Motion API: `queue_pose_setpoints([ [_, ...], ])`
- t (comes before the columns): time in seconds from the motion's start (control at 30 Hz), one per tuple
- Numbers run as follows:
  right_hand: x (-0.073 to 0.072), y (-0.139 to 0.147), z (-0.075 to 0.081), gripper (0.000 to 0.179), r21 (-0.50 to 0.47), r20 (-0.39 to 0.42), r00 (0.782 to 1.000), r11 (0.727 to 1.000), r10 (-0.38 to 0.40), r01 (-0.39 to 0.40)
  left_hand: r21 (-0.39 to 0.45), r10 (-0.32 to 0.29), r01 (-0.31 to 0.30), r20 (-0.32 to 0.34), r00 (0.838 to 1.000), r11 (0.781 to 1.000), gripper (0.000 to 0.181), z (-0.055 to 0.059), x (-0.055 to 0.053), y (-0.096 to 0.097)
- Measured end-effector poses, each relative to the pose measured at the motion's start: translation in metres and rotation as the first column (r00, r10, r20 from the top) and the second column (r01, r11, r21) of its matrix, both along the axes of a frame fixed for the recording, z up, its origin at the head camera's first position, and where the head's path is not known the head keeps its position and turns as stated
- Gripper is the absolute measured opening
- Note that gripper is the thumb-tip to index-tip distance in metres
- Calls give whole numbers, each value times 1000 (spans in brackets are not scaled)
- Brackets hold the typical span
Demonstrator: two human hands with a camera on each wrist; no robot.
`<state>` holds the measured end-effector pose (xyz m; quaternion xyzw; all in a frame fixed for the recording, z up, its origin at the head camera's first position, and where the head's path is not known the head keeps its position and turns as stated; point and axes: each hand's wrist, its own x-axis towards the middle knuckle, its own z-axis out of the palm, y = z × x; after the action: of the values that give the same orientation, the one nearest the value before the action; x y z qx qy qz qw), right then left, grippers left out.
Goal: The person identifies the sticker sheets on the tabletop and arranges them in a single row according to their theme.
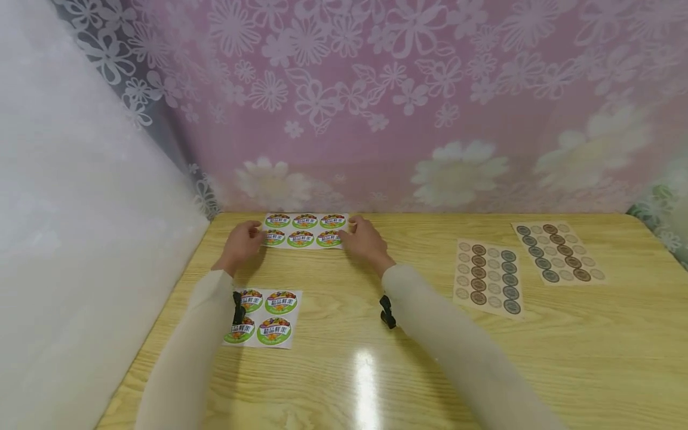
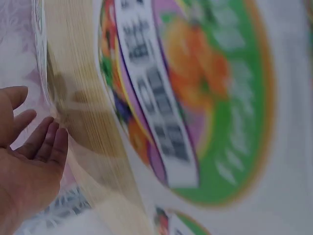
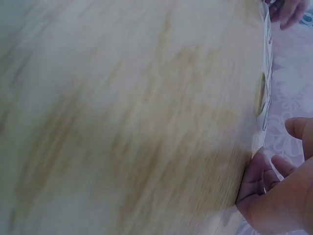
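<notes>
A white sheet of oval fruit stickers (image 1: 304,230) lies flat near the far edge of the table. At its left edge is my left hand (image 1: 244,243), fingertips by the border. My right hand (image 1: 368,240) is at the opposite edge, its fingers touching the sheet's right side. In the left wrist view the left fingers (image 2: 45,142) are loosely bent, thumb apart. The right wrist view shows the right fingers (image 3: 254,181) resting low on the surface by the sheet's edge. Nearer, under my left forearm, a second fruit sticker sheet (image 1: 275,319) is partly hidden.
Two beige sheets of small round stickers, one nearer (image 1: 486,278) and one farther (image 1: 559,254), lie on the right of the wooden table (image 1: 355,334). A pink flowered curtain (image 1: 365,119) hangs behind it, and a white covering (image 1: 97,209) rises at the left.
</notes>
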<state>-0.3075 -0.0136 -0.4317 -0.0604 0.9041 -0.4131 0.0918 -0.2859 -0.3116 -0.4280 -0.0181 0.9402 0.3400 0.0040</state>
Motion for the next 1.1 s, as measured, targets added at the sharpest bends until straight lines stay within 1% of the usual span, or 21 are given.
queue_pose_setpoints([
  [0.13, 2, -3, 4, 60, 66, -9, 1000, 998, 5, -4, -23, 19, -19, 0, 1000, 1000, 52, 3, -6, 10],
  [0.23, 5, -4, 6, 62, 119, -26, 1000, 993, 9, -6, -46, 27, -27, 0, 1000, 999, 54, 2, -8, 14],
  [0.33, 6, -4, 7, 61, 178, -40, 999, 984, 11, -4, -93, 19, -17, 15, 1000, 995, 55, 1, -8, 15],
  [0.4, 7, -3, 7, 61, 196, -46, 999, 980, 19, -10, -142, 5, 0, 32, 999, 990, 55, 0, -7, 16],
  [0.5, 7, 0, 8, 61, 178, -39, 999, 984, 32, -25, -192, -22, 32, 51, 998, 981, 52, 2, -5, 17],
  [0.6, 7, 4, 9, 62, 143, -23, 998, 989, 50, -47, -259, -53, 68, 64, 997, 963, 49, 4, -2, 19],
  [0.77, 7, 12, 15, 61, 87, 15, 995, 991, 101, -102, -368, -63, 92, 92, 994, 925, 49, 7, 7, 25],
  [0.83, 8, 14, 17, 60, 92, 22, 992, 988, 123, -125, -401, -73, 105, 96, 993, 910, 50, 6, 10, 28],
  [0.93, 10, 17, 18, 58, 127, 26, 989, 981, 145, -147, -446, -92, 126, 98, 991, 886, 51, 3, 15, 32],
  [1.03, 12, 20, 19, 56, 152, 32, 988, 976, 151, -155, -473, -110, 142, 95, 989, 870, 50, 2, 21, 36],
  [1.1, 13, 22, 19, 57, 164, 43, 988, 974, 150, -155, -479, -123, 155, 99, 987, 864, 49, 2, 27, 41],
])
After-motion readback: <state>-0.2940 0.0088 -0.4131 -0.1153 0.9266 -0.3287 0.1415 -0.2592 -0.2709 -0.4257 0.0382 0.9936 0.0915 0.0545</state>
